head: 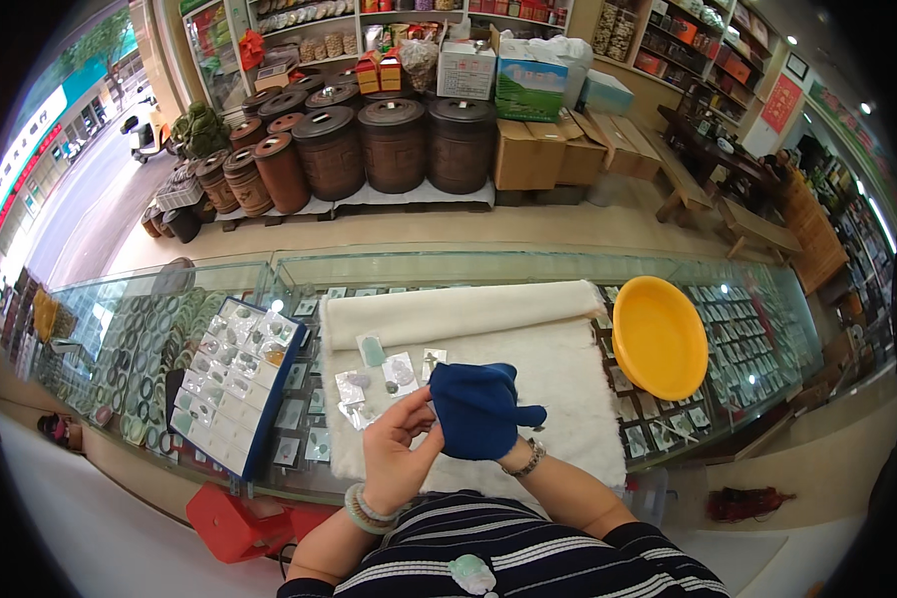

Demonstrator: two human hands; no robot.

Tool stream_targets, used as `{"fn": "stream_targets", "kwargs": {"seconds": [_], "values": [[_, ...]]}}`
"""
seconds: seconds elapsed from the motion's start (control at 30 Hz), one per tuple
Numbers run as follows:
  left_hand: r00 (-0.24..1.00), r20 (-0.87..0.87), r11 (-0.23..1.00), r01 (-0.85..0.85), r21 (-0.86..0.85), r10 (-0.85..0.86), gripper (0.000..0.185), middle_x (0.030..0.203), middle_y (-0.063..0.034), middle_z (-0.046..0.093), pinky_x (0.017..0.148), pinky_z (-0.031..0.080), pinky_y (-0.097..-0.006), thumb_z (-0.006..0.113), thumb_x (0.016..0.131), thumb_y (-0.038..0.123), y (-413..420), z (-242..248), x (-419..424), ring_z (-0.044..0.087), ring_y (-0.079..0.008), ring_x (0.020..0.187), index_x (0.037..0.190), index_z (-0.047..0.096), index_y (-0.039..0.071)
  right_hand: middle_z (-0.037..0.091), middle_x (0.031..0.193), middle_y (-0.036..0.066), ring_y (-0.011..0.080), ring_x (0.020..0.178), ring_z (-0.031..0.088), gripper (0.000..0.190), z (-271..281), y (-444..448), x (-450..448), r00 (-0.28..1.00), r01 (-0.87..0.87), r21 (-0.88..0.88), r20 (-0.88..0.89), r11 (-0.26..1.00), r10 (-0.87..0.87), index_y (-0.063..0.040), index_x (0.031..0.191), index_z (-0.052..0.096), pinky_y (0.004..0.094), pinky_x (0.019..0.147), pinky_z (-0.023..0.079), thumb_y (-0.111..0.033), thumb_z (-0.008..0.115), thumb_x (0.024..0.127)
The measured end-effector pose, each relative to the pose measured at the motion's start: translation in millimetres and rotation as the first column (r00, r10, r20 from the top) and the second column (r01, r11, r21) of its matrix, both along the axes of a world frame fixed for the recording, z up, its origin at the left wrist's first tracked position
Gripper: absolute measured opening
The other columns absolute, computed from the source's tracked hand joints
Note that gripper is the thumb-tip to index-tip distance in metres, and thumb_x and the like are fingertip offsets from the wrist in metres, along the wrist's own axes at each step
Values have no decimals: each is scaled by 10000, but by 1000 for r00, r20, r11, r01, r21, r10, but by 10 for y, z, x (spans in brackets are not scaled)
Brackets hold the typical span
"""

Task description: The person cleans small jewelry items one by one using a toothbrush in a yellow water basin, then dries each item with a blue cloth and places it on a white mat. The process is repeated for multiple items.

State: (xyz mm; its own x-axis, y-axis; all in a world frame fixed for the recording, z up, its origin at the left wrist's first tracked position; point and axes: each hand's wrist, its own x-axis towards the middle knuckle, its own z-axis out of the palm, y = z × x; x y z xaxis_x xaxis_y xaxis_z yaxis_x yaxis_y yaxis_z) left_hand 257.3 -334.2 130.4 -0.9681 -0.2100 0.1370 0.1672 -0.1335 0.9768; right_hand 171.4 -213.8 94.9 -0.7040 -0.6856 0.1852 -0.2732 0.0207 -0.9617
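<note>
My left hand (404,441) pinches the left edge of a dark blue cloth (472,411) between thumb and fingers. The cloth covers my right hand (519,453) almost wholly, with a finger-like part jutting out to the right; how the fingers beneath are held is hidden. Both hands are above a white plush mat (568,441), rolled or folded along its far side. On the mat, beyond and left of my hands, lie several small clear packets holding carved stones, among them a pale green pendant (372,351) and a pale lilac piece (399,372).
A blue-edged tray (269,433) of packeted stones leans left of the mat. To its right stands a yellow plastic basin (661,344). Both rest on a glass display case (389,265) containing bangles and pendants. A red plastic stool (228,523) is below at left. Brown lidded jars (392,149) stand beyond.
</note>
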Motion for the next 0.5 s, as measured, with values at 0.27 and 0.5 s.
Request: {"fn": "stream_targets", "kwargs": {"seconds": [0.27,0.5], "values": [[994,110,978,-17,207,-6,498,971,-84,687,789,511,-213,631,877,-77,-35,72,-12,643,-110,880,1352,482,-60,613,886,114,294,792,588,392,200,-34,142,812,420,78,-478,904,-336,-76,949,590,390,689,466,-285,727,647],[989,143,898,-44,437,-21,496,1007,-106,700,814,520,-231,632,899,-51,-124,11,-115,643,-109,884,1368,470,-41,636,818,91,278,697,605,339,196,84,233,884,266,294,-454,918,-110,-90,959,619,393,590,448,-244,747,684]]}}
